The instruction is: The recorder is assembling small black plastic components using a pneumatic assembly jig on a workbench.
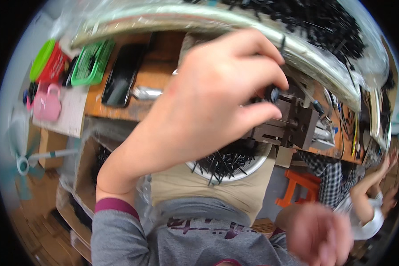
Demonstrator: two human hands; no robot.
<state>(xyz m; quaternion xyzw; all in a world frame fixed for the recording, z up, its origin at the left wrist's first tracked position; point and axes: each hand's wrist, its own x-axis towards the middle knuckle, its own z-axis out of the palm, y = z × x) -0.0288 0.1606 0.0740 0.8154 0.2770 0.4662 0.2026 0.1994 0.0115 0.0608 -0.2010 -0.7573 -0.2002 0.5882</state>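
My left hand (pixel 226 84) reaches over a dark metal fixture (pixel 297 124) on the bench. Its fingers and thumb curl round a small dark piece with a ribbed grey end (pixel 274 95); the palm hides most of it, and I cannot tell whether it belongs to the fixture. Below the hand, a white round basket (pixel 259 166) on my lap holds many thin black pieces (pixel 224 166). My right hand (pixel 321 235) is at the lower right, away from the fixture, smeared by motion. Nothing can be made out in its fingers.
A long pale-rimmed tray (pixel 341 82) heaped with black pieces (pixel 314 26) spans the far side. Left on the bench lie a black phone (pixel 124 75), green basket (pixel 91 64) and pink cup (pixel 47 104). An orange stool (pixel 299 188) and another person (pixel 363 204) are at right.
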